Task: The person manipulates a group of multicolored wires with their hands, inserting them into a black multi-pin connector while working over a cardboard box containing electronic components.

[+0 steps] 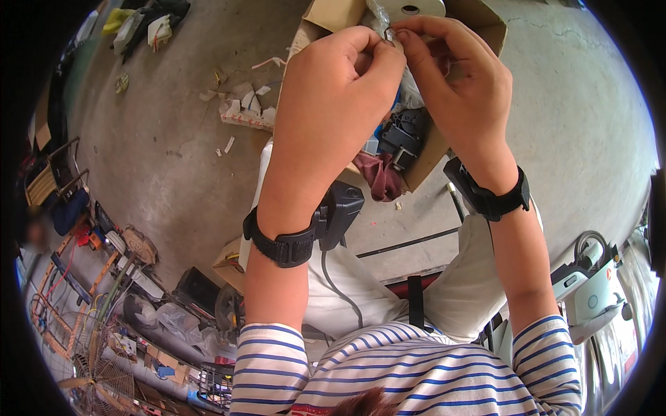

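Both my hands are raised together over an open cardboard box (429,165), fingertips almost meeting. My left hand (340,87) pinches thumb against forefinger, and my right hand (461,80) pinches just beside it. A thin dark piece (388,32) shows between the two pinches, too small to name. Crumpled clear plastic (379,12) rises right behind the fingertips; whether I hold it I cannot tell. Inside the box are a white disc-shaped reel (416,5) with a centre hole, black plastic parts (402,135) and a dark red cloth (380,177).
Torn white scraps (248,109) litter the concrete floor left of the box. Farther left are a dark bag (166,8), a wire fan (97,367) and piled clutter. A black case (198,291) stands near my left knee, a white machine (591,295) at my right.
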A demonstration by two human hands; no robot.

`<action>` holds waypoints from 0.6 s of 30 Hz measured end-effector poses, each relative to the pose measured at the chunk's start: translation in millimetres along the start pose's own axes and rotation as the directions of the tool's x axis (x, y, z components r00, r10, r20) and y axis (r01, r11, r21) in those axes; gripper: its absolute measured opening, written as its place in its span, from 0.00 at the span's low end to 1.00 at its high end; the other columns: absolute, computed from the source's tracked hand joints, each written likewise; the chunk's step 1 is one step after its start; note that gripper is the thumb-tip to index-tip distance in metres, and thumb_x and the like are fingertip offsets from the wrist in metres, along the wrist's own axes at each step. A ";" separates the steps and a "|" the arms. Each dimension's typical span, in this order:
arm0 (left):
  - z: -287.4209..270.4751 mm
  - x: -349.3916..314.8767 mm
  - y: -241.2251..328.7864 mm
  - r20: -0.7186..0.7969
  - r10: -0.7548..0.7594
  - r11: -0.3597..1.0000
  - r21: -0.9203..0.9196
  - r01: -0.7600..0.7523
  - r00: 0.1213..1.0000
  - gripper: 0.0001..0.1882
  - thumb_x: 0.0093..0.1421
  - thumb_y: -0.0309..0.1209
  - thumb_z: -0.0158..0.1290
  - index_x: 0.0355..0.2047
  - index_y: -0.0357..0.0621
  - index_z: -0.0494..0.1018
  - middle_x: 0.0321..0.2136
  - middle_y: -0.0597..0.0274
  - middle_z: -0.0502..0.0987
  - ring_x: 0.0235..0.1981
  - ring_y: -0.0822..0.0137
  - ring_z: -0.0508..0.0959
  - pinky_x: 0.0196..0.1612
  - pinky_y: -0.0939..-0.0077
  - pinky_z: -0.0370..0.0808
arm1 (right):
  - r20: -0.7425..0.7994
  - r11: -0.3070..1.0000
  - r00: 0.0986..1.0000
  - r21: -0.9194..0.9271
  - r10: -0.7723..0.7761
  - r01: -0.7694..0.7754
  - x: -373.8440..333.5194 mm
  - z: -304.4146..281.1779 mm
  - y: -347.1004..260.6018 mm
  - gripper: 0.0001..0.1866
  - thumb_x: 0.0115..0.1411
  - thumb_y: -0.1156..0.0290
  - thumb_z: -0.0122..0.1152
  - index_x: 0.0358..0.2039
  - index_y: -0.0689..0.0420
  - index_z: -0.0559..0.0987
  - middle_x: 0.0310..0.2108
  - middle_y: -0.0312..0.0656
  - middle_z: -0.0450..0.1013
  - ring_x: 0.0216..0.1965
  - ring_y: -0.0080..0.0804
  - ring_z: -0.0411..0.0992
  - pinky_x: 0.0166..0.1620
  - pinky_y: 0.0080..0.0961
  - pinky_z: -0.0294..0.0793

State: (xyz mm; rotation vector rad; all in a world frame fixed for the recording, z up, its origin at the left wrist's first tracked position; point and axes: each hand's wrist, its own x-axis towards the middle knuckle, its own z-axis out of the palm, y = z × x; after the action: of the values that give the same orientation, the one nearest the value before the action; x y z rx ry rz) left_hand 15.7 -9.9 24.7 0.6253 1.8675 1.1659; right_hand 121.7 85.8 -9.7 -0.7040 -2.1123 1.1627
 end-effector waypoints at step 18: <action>4.2 1.1 -3.9 -0.062 0.035 0.999 -0.004 -0.035 0.997 0.13 0.58 0.34 0.51 0.23 0.35 0.73 0.10 0.64 0.70 0.11 0.77 0.66 0.19 0.77 0.63 | 0.022 1.000 0.999 -0.017 0.024 -0.023 -1.1 1.0 -2.2 0.07 0.58 0.79 0.62 0.38 0.62 0.80 0.31 0.33 0.77 0.29 0.15 0.70 0.34 0.13 0.71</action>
State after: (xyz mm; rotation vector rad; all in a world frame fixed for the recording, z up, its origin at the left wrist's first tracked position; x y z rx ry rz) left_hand 18.7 -8.8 19.8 0.6276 1.9114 1.2255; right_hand 121.4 83.4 -8.5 -0.7287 -2.1393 1.1719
